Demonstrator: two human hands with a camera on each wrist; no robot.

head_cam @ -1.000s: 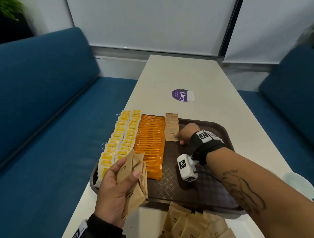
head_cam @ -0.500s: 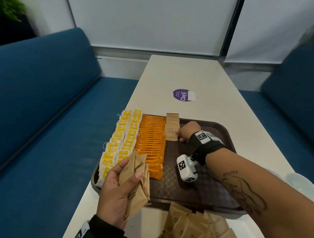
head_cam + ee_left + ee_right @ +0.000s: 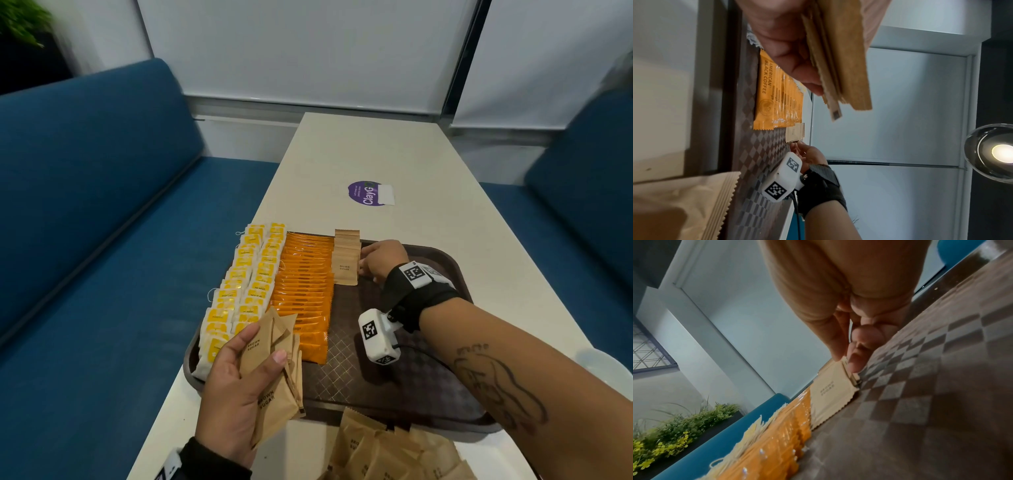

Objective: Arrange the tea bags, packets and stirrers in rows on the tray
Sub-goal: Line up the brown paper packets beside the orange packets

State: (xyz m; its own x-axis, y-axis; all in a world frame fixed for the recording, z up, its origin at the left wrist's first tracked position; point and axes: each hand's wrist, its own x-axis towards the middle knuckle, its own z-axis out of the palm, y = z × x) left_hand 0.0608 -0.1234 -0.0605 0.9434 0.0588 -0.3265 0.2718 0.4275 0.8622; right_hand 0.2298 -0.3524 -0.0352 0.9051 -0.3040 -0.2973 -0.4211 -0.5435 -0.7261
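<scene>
A brown tray (image 3: 411,387) carries two rows of yellow tea bags (image 3: 246,281), a row of orange coffee packets (image 3: 305,291) and a short overlapping row of brown sugar packets (image 3: 346,260) at the far middle. My right hand (image 3: 363,267) is at that row's right edge. In the right wrist view its thumb and forefinger (image 3: 846,360) pinch the edge of the sugar packets (image 3: 830,394). My left hand (image 3: 263,346) hovers over the tray's near left corner and grips a fanned bunch of brown sugar packets (image 3: 274,401), also seen in the left wrist view (image 3: 842,56).
A loose pile of brown sugar packets (image 3: 383,452) lies on the table in front of the tray. A purple sticker (image 3: 364,193) is on the tabletop beyond it. Blue benches (image 3: 102,240) flank the table. A pale bowl (image 3: 599,363) sits at the right edge.
My right hand has crept slightly toward the far end along the sugar row's right edge. The left hand keeps its bunch in almost the same place.
</scene>
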